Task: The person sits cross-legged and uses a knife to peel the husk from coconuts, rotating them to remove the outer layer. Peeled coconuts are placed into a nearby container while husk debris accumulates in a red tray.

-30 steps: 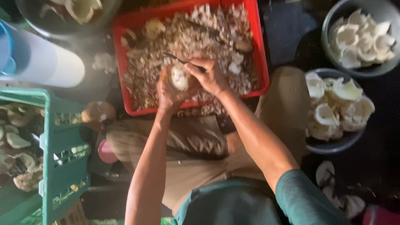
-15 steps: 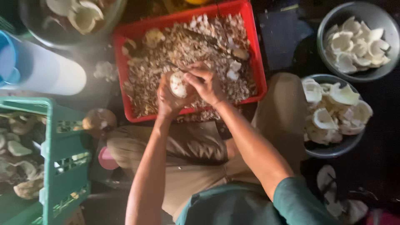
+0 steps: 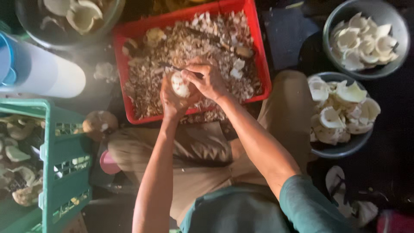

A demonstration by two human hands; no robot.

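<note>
My left hand (image 3: 171, 101) cups a pale, partly peeled piece of coconut (image 3: 180, 84) over the red tray (image 3: 264, 64). My right hand (image 3: 208, 80) grips a dark knife (image 3: 172, 67) whose blade points left across the top of the coconut piece. The two hands touch each other around the piece. The tray below them is full of brown and white peelings (image 3: 202, 39). My knees in tan trousers sit under the tray's near edge.
Two grey bowls of white coconut pieces (image 3: 364, 36) (image 3: 338, 114) stand at the right. A green crate (image 3: 56, 155) with coconut pieces is at the left, beside a white and blue container (image 3: 39, 73). A dark basin (image 3: 73, 17) sits top left. A brown unpeeled coconut piece (image 3: 99, 124) lies by the crate.
The hands stay together over the tray while the knife works on the coconut piece. The view has shifted slightly, so everything sits a little lower and left.
</note>
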